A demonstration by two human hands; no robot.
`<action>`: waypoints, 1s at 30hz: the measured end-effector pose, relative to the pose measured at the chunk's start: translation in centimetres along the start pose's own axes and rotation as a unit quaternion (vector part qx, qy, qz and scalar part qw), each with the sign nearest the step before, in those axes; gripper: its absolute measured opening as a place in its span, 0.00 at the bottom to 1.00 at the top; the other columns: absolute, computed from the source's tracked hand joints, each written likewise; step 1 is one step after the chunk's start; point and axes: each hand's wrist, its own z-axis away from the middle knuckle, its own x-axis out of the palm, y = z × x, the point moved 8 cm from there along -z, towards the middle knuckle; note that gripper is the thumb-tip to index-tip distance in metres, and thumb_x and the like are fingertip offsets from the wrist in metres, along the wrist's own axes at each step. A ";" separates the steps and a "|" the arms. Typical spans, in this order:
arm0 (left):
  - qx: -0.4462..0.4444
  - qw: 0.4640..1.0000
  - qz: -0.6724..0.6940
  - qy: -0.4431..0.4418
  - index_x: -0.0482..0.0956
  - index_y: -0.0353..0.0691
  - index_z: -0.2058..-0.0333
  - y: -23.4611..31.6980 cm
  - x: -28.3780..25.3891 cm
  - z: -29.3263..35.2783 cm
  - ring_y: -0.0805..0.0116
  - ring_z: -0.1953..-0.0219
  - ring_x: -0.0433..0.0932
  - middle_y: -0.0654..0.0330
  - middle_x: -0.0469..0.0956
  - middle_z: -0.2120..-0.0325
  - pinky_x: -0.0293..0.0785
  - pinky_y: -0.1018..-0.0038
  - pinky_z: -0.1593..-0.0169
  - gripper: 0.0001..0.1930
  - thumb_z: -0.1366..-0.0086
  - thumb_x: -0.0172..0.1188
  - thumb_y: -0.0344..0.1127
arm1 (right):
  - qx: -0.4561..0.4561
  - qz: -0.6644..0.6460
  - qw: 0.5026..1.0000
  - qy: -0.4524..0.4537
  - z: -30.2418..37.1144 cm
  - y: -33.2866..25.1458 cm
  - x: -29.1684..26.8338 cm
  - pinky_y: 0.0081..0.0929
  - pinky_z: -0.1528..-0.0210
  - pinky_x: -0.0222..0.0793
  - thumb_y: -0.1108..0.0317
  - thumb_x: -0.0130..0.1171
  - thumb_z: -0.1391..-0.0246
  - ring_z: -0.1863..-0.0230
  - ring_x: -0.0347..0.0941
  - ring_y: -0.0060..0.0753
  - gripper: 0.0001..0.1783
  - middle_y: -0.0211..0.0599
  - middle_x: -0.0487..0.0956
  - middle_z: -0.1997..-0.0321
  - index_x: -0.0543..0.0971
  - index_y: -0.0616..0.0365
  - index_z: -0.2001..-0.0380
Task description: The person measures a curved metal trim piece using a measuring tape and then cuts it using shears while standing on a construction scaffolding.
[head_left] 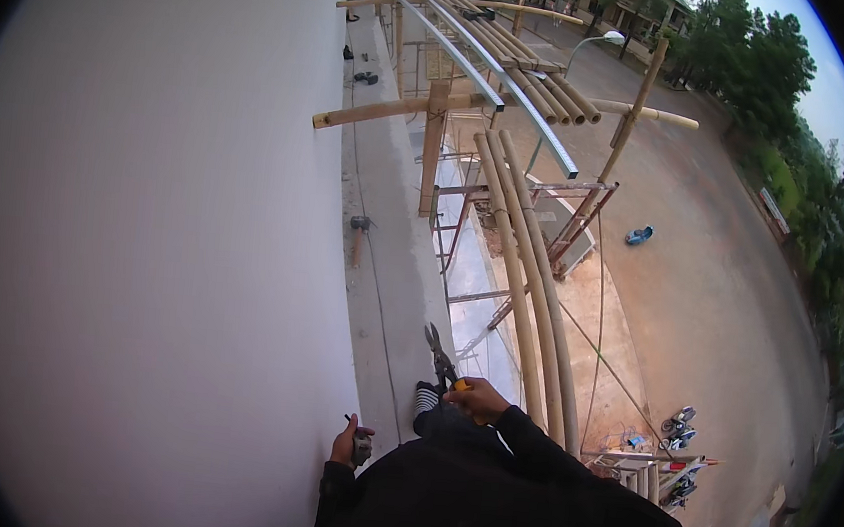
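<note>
My right hand [481,401] is closed around the handles of a pair of tin snips [441,358], with a bit of yellow grip showing. Their blades point away from me over the concrete ledge [400,312], slightly parted. Low beside the white wall [153,240], my left hand [344,444] is closed on a small dark object [362,448] whose kind I cannot make out. A thin dark stick also shows by those fingers. A striped sock [426,397] on my foot is visible just below the snips.
A hammer [358,240] and a dark cable [380,300] lie on the narrow ledge, with small dark tools [366,78] farther along. Bamboo poles [524,282] and metal bars [540,123] rest on scaffolding [461,222] to the right. Far below are paving and parked motorbikes [679,427].
</note>
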 end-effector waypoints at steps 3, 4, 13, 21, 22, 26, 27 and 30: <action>0.021 0.985 -0.174 -0.002 0.83 0.34 0.71 7.7 1.9 -6.5 0.69 0.80 0.75 0.62 0.76 0.81 0.71 0.74 0.73 0.26 0.34 0.54 0.56 | -0.012 -0.160 0.987 -0.015 -3.1 -6.4 -2.3 0.19 0.80 0.57 0.70 0.62 0.45 0.83 0.59 0.18 0.09 0.26 0.67 0.79 0.70 0.57 0.66; 0.059 0.963 -0.262 0.001 0.83 0.35 0.71 10.2 2.8 -8.3 0.69 0.79 0.76 0.62 0.77 0.80 0.72 0.74 0.71 0.26 0.35 0.54 0.56 | -0.018 -0.209 0.977 -0.037 -4.2 -7.7 -3.1 0.19 0.79 0.55 0.74 0.58 0.43 0.83 0.57 0.17 0.08 0.25 0.65 0.78 0.68 0.56 0.65; -0.061 0.713 -0.699 -0.020 0.83 0.34 0.59 24.1 6.7 -21.5 0.53 0.54 0.79 0.47 0.81 0.60 0.71 0.62 0.49 0.38 0.50 0.62 0.69 | -0.128 -0.240 0.962 0.033 -16.2 -25.1 -12.5 0.16 0.82 0.51 0.75 0.59 0.45 0.83 0.56 0.14 0.11 0.23 0.65 0.78 0.68 0.55 0.62; -0.178 0.735 -0.654 -0.002 0.75 0.29 0.49 42.8 10.9 -34.4 0.51 0.45 0.73 0.46 0.75 0.48 0.68 0.59 0.44 0.50 0.57 0.66 0.71 | -0.258 -0.212 0.930 0.157 -28.7 -44.6 -19.9 0.14 0.82 0.51 0.71 0.59 0.43 0.83 0.56 0.12 0.19 0.23 0.66 0.77 0.68 0.61 0.51; -0.201 0.744 -0.637 -0.004 0.74 0.29 0.48 44.4 10.5 -34.8 0.51 0.44 0.73 0.46 0.74 0.48 0.68 0.60 0.44 0.50 0.57 0.67 0.71 | -0.264 -0.191 0.931 0.165 -30.6 -47.3 -20.2 0.14 0.82 0.51 0.70 0.60 0.44 0.83 0.56 0.12 0.19 0.23 0.66 0.77 0.68 0.61 0.51; -0.168 0.690 -0.702 -0.057 0.75 0.31 0.48 47.6 10.7 -40.8 0.51 0.45 0.73 0.47 0.74 0.47 0.68 0.61 0.44 0.47 0.54 0.65 0.69 | -0.318 -0.127 0.905 0.251 -35.4 -56.6 -24.6 0.16 0.80 0.57 0.67 0.63 0.48 0.78 0.62 0.15 0.18 0.26 0.69 0.75 0.70 0.61 0.56; -0.189 0.687 -0.699 -0.060 0.75 0.33 0.47 46.1 8.1 -43.4 0.52 0.45 0.73 0.47 0.74 0.46 0.68 0.61 0.44 0.45 0.52 0.64 0.68 | -0.328 -0.070 0.899 0.282 -36.7 -59.1 -25.0 0.18 0.78 0.60 0.67 0.64 0.49 0.77 0.65 0.17 0.20 0.28 0.70 0.73 0.70 0.62 0.56; -0.229 0.655 -0.714 -0.089 0.78 0.39 0.49 44.9 6.1 -48.0 0.54 0.48 0.76 0.51 0.77 0.50 0.70 0.63 0.46 0.33 0.44 0.57 0.61 | -0.304 0.093 0.856 0.407 -40.3 -63.3 -29.6 0.27 0.66 0.71 0.64 0.66 0.51 0.69 0.73 0.28 0.24 0.39 0.76 0.68 0.69 0.65 0.55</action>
